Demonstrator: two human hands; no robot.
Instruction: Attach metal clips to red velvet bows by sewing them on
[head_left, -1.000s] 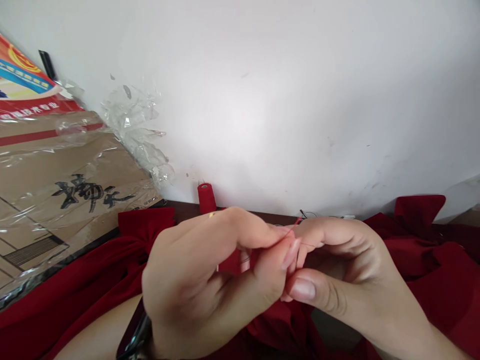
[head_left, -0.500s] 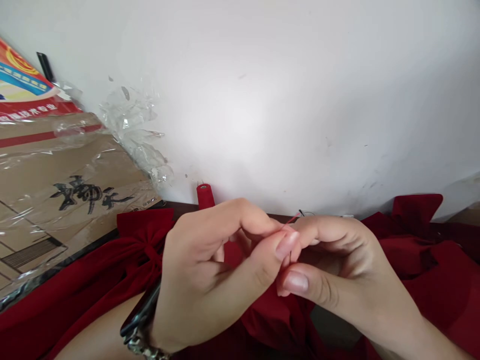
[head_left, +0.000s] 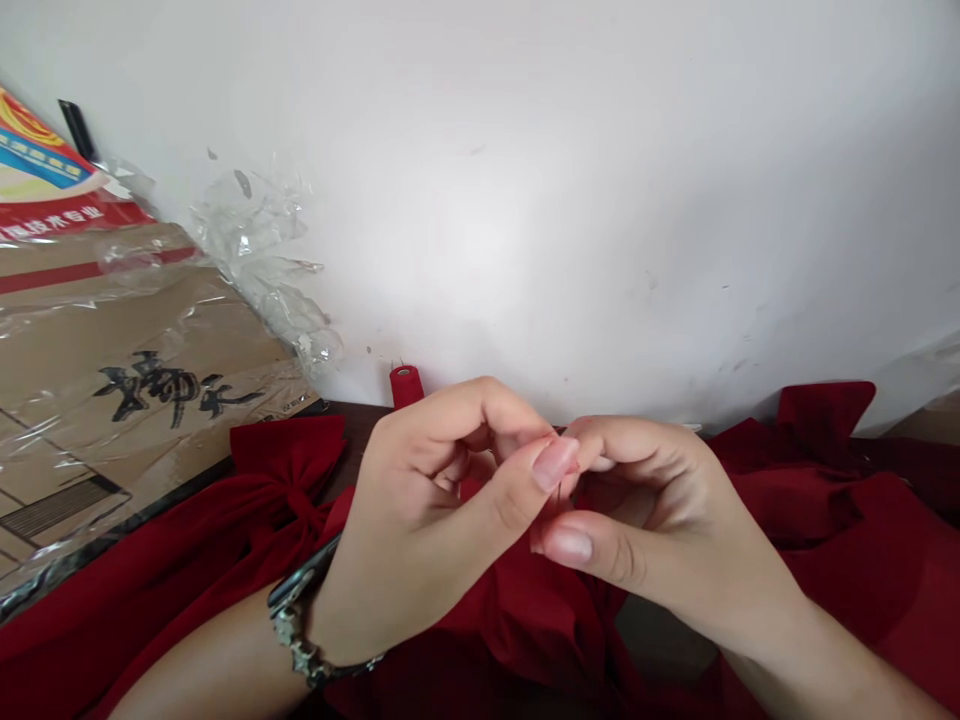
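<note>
My left hand (head_left: pixel 450 520) is closed, thumb and forefinger pinched together near the middle of the view. A trace of red thread (head_left: pixel 553 438) shows at its fingertips. Against it, fingertips touching, is my right hand (head_left: pixel 675 530), curled with its thumb below. A thin dark sliver (head_left: pixel 559 493) shows between the two hands; whether it is a needle I cannot tell. What the right fingers grip is mostly hidden. Beneath both hands lies dark red cloth (head_left: pixel 525 620). Behind my left hand stands a cone of red thread (head_left: pixel 406 386) with thin pins or needles sticking up from its top.
At the left, a plastic-wrapped cardboard box (head_left: pixel 150 320) with black handwriting leans near the white wall (head_left: pixel 525 200). A red fabric bow (head_left: pixel 292 485) lies in front of it. More red cloth (head_left: pixel 877 540) is heaped on the right. My left wrist bears a bracelet (head_left: pixel 292 640).
Both hands have shifted slightly left in view, still together. The red thread that stuck up above the fingertips, with a dark tip, no longer shows there.
</note>
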